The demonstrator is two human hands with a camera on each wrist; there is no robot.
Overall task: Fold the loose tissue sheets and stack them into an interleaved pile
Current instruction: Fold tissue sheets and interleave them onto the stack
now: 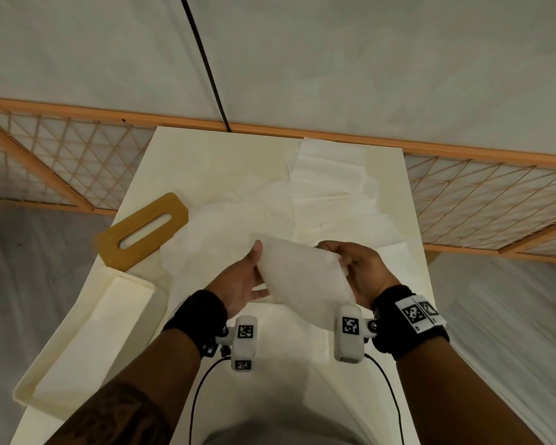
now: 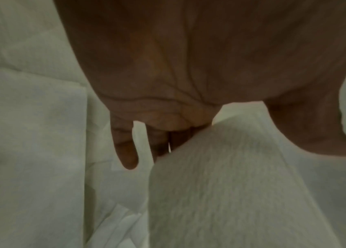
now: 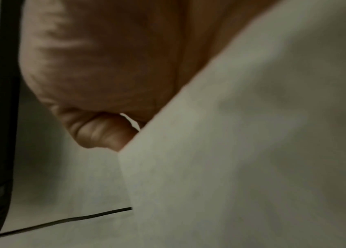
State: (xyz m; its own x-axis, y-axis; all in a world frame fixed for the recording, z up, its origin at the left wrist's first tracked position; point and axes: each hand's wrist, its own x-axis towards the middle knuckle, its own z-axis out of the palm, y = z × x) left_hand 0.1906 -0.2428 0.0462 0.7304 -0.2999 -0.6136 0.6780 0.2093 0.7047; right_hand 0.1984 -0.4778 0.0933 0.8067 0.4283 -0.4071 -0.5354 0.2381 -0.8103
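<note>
Both hands hold one white tissue sheet (image 1: pixel 302 281) up in the air above the cream table (image 1: pixel 395 194), near the table's front half. Left hand (image 1: pixel 238 284) is on the sheet's left edge, thumb on top and fingers under it, pinching; the left wrist view shows the thumb (image 2: pixel 316 130) above the sheet (image 2: pixel 231 184) and fingers (image 2: pixel 125 151) hanging fairly straight beside and behind it. Right hand (image 1: pixel 360 271) grasps the sheet's right edge, fingers curled over bunched tissue; the right wrist view is blurry, a curled finger (image 3: pixel 102 132) next to the sheet (image 3: pixel 252 151), exact contact hard to tell there. The sheet sags between the hands, tilted toward the person, lower end near the right wrist camera.

Loose tissue sheets (image 1: pixel 328 175) lie spread flat and overlapping on the table beyond the held sheet, reaching the table's far edge. A wooden lid with a slot (image 1: pixel 142 232) lies at the table's left edge, left of the held sheet. A cream open box (image 1: pixel 87 342) sits at the table's left front, nearer than the lid
</note>
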